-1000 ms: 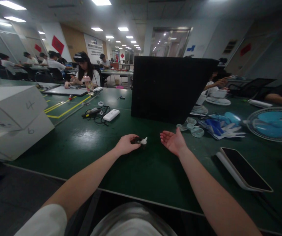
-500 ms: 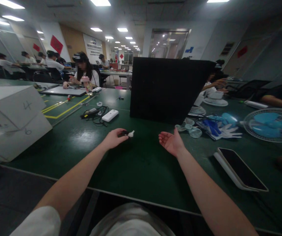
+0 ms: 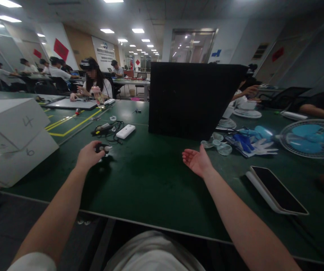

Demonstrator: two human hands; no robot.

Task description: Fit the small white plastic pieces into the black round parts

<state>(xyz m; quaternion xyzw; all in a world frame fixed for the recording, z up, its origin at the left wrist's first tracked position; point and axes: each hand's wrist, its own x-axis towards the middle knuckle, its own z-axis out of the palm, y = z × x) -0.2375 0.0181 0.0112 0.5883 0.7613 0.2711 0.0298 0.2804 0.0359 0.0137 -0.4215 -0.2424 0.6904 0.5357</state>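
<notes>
My left hand (image 3: 90, 155) is closed round a small black device with a white tip (image 3: 102, 148), just above the green table (image 3: 147, 177). The fingers cover part of it, and the tip points right. My right hand (image 3: 196, 162) rests at the table with its palm turned inward and its fingers stretched out, holding nothing. Just beyond its thumb lie clear plastic fan blades (image 3: 217, 143). A white power bank (image 3: 125, 131) and a bundle of black cable (image 3: 107, 130) lie past my left hand.
A tall black panel (image 3: 187, 99) stands ahead. White boxes (image 3: 17, 139) are stacked at left. On the right are blue and white gloves (image 3: 248, 145), a fan with blue blades (image 3: 311, 137) and a phone on a white block (image 3: 277, 190). Co-workers sit beyond.
My left hand has moved left with the small black device, which has turned so more of it shows. My right hand has stayed put and open.
</notes>
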